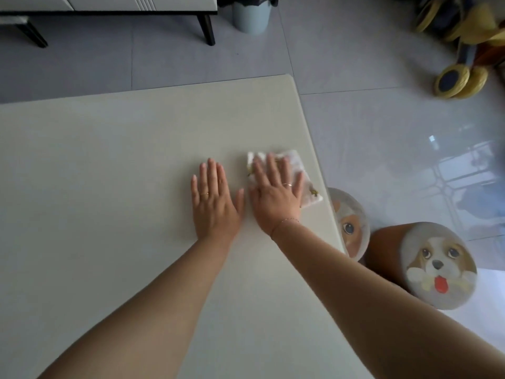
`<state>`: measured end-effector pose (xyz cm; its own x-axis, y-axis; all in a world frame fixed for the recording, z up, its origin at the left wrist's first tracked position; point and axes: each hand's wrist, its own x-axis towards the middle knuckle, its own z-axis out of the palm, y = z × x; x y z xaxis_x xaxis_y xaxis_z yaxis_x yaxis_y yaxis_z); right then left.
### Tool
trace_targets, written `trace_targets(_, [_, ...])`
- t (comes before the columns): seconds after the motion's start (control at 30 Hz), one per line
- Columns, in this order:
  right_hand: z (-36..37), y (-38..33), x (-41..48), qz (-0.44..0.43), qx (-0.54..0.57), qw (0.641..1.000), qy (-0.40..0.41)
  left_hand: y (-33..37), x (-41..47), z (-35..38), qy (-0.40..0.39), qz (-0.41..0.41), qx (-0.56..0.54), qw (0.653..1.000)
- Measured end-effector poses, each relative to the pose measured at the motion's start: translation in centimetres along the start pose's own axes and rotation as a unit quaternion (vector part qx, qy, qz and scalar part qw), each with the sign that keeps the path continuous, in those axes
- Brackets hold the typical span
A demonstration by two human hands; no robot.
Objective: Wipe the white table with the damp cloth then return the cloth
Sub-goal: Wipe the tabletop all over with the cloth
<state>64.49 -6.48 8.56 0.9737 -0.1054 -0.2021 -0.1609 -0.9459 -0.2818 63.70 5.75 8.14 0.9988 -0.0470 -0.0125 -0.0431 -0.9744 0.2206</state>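
The white table (109, 160) fills the left and middle of the view; its right edge runs down from the far corner. A folded white cloth (310, 194) with small greenish marks lies flat near that right edge. My right hand (276, 195) presses on the cloth, palm down, fingers spread, covering most of it. My left hand (213, 203) rests flat on the bare tabletop just left of the right hand, fingers apart, holding nothing.
Two round stools with puppy pictures stand right of the table: one (348, 222) partly under its edge, the other (437, 265) further out. A pale bin (251, 15) and a dark-legged cabinet (109, 6) stand beyond the table. Yellow plush things (461, 80) lie far right.
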Motion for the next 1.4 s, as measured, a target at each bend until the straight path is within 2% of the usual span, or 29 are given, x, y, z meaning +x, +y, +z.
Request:
trace_targets(0.07, [-0.8,1.5,0.9,-0.122,-0.051,0.991,-0.015,-0.4,0.1,0.6,-0.008,-0.003,0.003,1.0])
trace_targets(0.1, [-1.4,2.9,2.1,-0.147,-0.075,0.986,-0.013,-0.4,0.0,0.7,-0.008,-0.004,0.007,1.0])
trace_targets(0.13, [-1.9,4.2,3.5,-0.137,-0.089,0.987,-0.004,-0.4,0.0,0.7,-0.008,-0.004,0.009,1.0])
trace_targets(0.23, [-3.3,5.7,7.7,0.043,-0.021,0.999,0.002,-0.3,0.2,0.8,-0.013,-0.008,0.008,1.0])
trace_targets(0.27, [-3.2,4.9,8.4,0.09,0.001,0.996,0.006,-0.3,0.3,0.8,-0.014,-0.01,0.007,1.0])
trace_targets(0.3, [-2.9,3.6,8.6,0.102,-0.001,0.995,0.011,-0.4,0.3,0.8,-0.016,-0.012,0.006,1.0])
trace_targets(0.33, [-2.5,2.2,8.4,0.078,-0.015,0.997,0.013,-0.4,0.2,0.8,-0.018,-0.014,0.008,1.0])
trace_targets(0.4, [-1.7,0.3,7.6,-0.049,-0.037,0.998,-0.004,-0.3,0.2,0.6,-0.022,-0.015,0.013,1.0])
trace_targets(0.47, [-2.2,0.9,7.8,-0.164,-0.07,0.983,-0.032,-0.3,0.2,0.5,-0.026,-0.016,0.009,1.0])
trace_targets(0.5, [-2.7,1.8,8.8,-0.188,-0.089,0.978,-0.033,-0.3,0.3,0.4,-0.025,-0.016,0.006,1.0])
trace_targets(0.57, [-3.8,3.7,11.1,-0.137,-0.094,0.986,-0.023,-0.3,0.3,0.3,-0.023,-0.015,0.001,1.0])
trace_targets(0.67, [-4.0,3.2,13.2,0.05,-0.026,0.998,-0.004,-0.2,0.4,0.3,-0.026,-0.016,-0.008,0.999])
trace_targets(0.7, [-3.5,1.7,13.2,0.068,-0.009,0.998,0.004,-0.2,0.4,0.3,-0.027,-0.016,-0.01,0.999])
trace_targets(0.73, [-2.8,-0.1,12.8,0.042,-0.008,0.999,0.005,-0.2,0.4,0.3,-0.027,-0.016,-0.01,0.999])
trace_targets(0.8, [-1.4,-2.8,11.4,-0.094,-0.037,0.995,-0.014,-0.2,0.4,0.3,-0.029,-0.016,-0.009,0.999])
trace_targets(0.87, [-1.6,-2.8,11.6,-0.211,-0.082,0.973,-0.044,-0.3,0.4,0.2,-0.032,-0.016,-0.008,0.999])
trace_targets(0.9, [-2.1,-1.9,12.8,-0.235,-0.102,0.966,-0.043,-0.3,0.4,0.2,-0.032,-0.015,-0.008,0.999])
trace_targets(0.97, [-3.3,0.4,15.8,-0.187,-0.112,0.976,-0.026,-0.3,0.4,0.3,-0.032,-0.011,-0.007,0.999])
trace_targets(1.07, [-4.7,1.5,19.3,0.028,-0.044,0.999,-0.014,-0.3,0.5,0.3,-0.038,-0.009,-0.009,0.999])
trace_targets(1.1, [-4.5,0.6,19.6,0.07,-0.024,0.997,-0.01,-0.3,0.5,0.4,-0.04,-0.01,-0.01,0.999])
trace_targets(1.13, [-4.1,-0.9,19.5,0.072,-0.022,0.997,-0.009,-0.3,0.5,0.4,-0.04,-0.011,-0.01,0.999])
trace_targets(1.2, [-3.0,-3.8,18.4,-0.047,-0.045,0.998,-0.021,-0.3,0.5,0.3,-0.039,-0.009,-0.008,0.999])
trace_targets(1.27, [-2.7,-4.5,17.7,-0.2,-0.075,0.976,-0.053,-0.4,0.5,0.3,-0.042,-0.008,-0.011,0.999])
trace_targets(1.3, [-3.0,-3.8,18.2,-0.237,-0.088,0.966,-0.058,-0.4,0.5,0.3,-0.042,-0.009,-0.013,0.999])
trace_targets(1.33, [-3.5,-2.6,19.2,-0.237,-0.094,0.966,-0.052,-0.4,0.5,0.3,-0.042,-0.009,-0.012,0.999])
trace_targets(1.4, [-4.7,0.1,21.2,-0.144,-0.086,0.985,-0.029,-0.4,0.6,0.3,-0.042,-0.008,-0.01,0.999])
